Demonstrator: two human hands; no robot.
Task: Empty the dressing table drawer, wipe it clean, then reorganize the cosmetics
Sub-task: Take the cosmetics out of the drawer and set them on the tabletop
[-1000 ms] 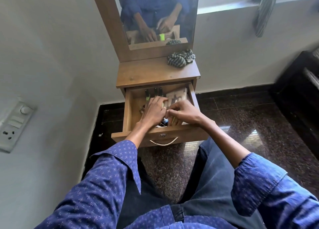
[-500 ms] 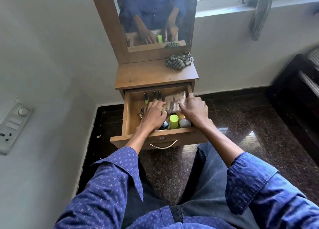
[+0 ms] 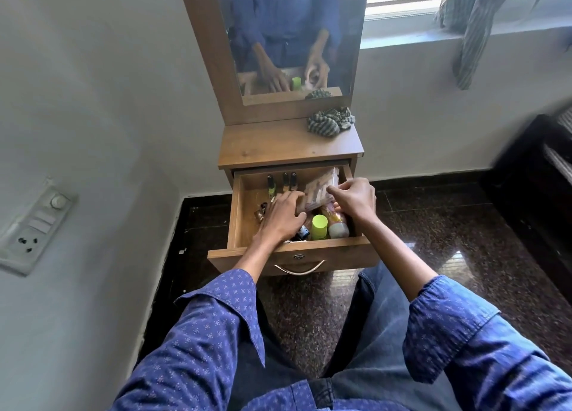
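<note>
You are working inside one open drawer (image 3: 236, 212) of the dressing table (image 3: 278, 146), pulled fully out toward you. Counted contents: three small dark-capped bottles (image 3: 285, 181) standing in a row along the drawer's back edge, one clear packet (image 3: 320, 189) of what look like tan sticks, one lime-capped container (image 3: 319, 226), one pale-capped bottle (image 3: 336, 226) lying on its side near the front right corner, and one small dark blue-banded item (image 3: 303, 232) by the front edge. A few further small pieces are sitting near the left wall; you cannot count them, since they are partly hidden.

Your right hand (image 3: 354, 198) is curling its fingers onto the packet's right end, thumb and fingertips pinching it, and the packet is tilting up off the other items in the back right part of the drawer. Your left hand (image 3: 283, 217) is lying palm-down in the drawer's middle, fingers relaxed and spread, fingertips touching the packet's left end. The lime-capped container is standing just beside your left hand, between both wrists.

One striped cloth (image 3: 331, 122) is lying bunched at the tabletop's back right corner, against the mirror (image 3: 294, 32). A second striped cloth (image 3: 470, 23) is hanging from the window ledge.
</note>
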